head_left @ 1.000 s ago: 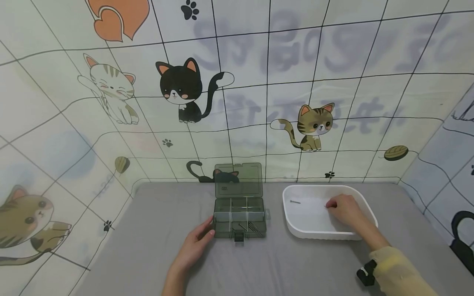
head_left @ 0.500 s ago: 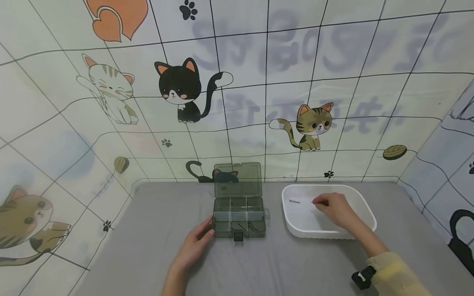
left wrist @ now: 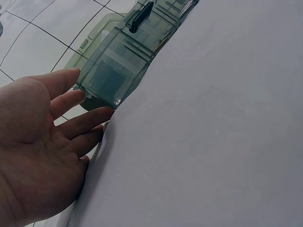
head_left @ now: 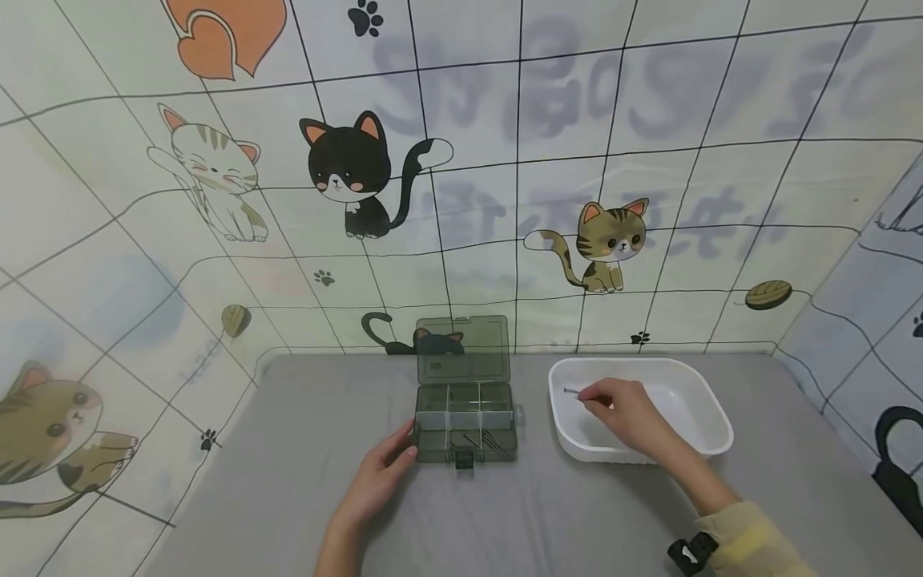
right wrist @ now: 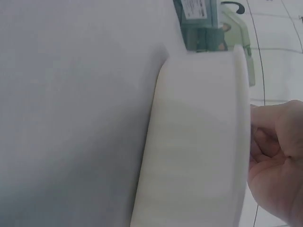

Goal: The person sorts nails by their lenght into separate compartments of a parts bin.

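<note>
A screw [head_left: 571, 390] lies in the white tray [head_left: 710, 433]. My right hand [head_left: 626, 410] is over the tray beside it, thumb and fingertips together, pinching what looks like another small screw, mostly hidden by the fingers. In the right wrist view the tray wall hides the right fingertips. My left hand [head_left: 376, 474] touches the left side of a green see-through compartment box [head_left: 430, 442] with its fingers extended. The box lid [head_left: 469, 353] stands raised at the back. Several screws [head_left: 493, 445] lie in its front right compartment.
Grey cloth [head_left: 288, 465] covers the table. A curtain [head_left: 476, 96] printed with cats rises behind the table's back edge. A black curved object [head_left: 897, 457] is at the far right. The box's front latch [head_left: 465, 458] hangs down.
My right hand has moved left across the tray, with a small screw tip showing at its fingertips earlier, and is now close to the lying screw. The left hand and box stay put.
</note>
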